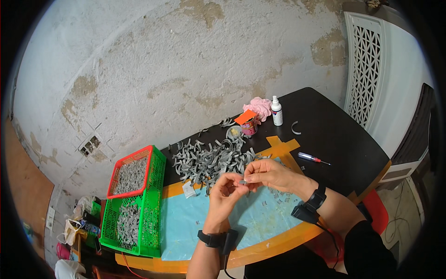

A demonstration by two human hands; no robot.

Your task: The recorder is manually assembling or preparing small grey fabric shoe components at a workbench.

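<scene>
My left hand (226,191) and my right hand (267,174) meet over the blue sheet (195,228) on the table. Between their fingertips is a small grey piece (243,182), pinched from both sides; its exact shape is partly hidden by the fingers. Just beyond the hands lies a large heap of curved grey strips (204,158). Several tiny grey bits (278,195) are scattered on the sheet beside my right hand. A small white packet (189,189) rests at the heap's near edge, left of my left hand.
At the left stand a green basket (155,223) and a red-rimmed basket (151,169), both holding small grey pieces. A screwdriver (312,158), a white spray bottle (277,114), a tin (249,128) and a pink cloth (260,107) sit farther back. Orange tape (274,244) edges the table.
</scene>
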